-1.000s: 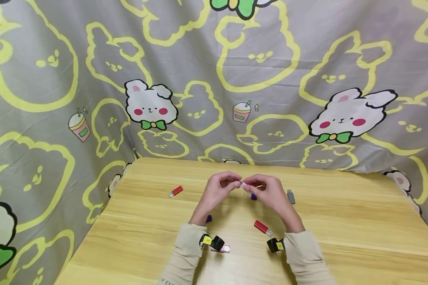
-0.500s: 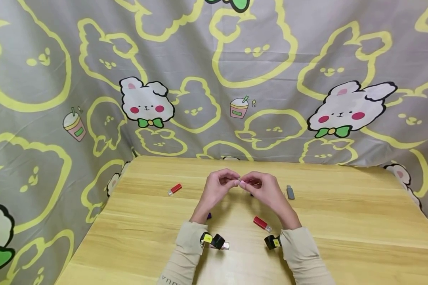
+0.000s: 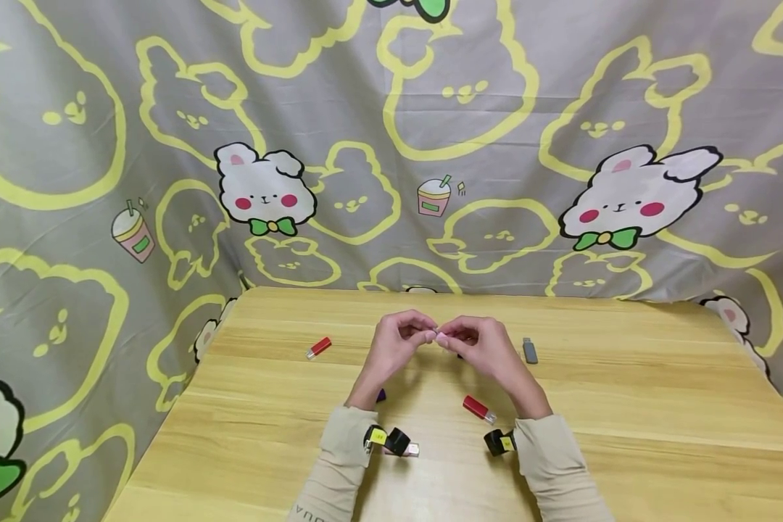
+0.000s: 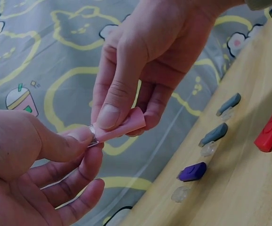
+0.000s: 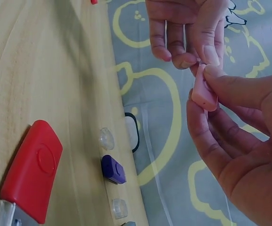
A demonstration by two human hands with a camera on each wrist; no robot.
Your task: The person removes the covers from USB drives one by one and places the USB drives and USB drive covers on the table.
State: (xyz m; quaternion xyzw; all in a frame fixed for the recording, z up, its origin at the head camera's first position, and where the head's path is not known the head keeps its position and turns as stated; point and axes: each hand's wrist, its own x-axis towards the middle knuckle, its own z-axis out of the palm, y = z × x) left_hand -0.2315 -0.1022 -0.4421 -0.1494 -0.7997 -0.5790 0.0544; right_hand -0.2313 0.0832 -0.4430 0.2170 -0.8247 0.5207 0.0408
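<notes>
Both hands meet above the far half of the table. My right hand (image 3: 484, 342) pinches the body of a pink USB flash drive (image 4: 126, 126) between thumb and fingers. At the drive's other end, my left hand (image 3: 394, 342) pinches the shiny connector end (image 4: 94, 138) between thumb and forefinger. In the right wrist view, the pink body (image 5: 204, 92) points its blunt end down, and the left fingertips largely hide the connector. Whether a clear cap covers that end, I cannot tell.
Red USB drives lie at the left (image 3: 319, 348) and nearer the right forearm (image 3: 476, 408). Behind the hands stand a purple drive (image 4: 192, 172), grey drives (image 4: 214, 134) and small clear caps (image 5: 106, 138). Another pink drive (image 3: 412, 449) is partly hidden by the left wrist camera. A patterned curtain (image 3: 339, 94) hangs behind.
The head view has shifted slightly. The hands stay together, with fingertips drawn a little closer around the pink USB flash drive.
</notes>
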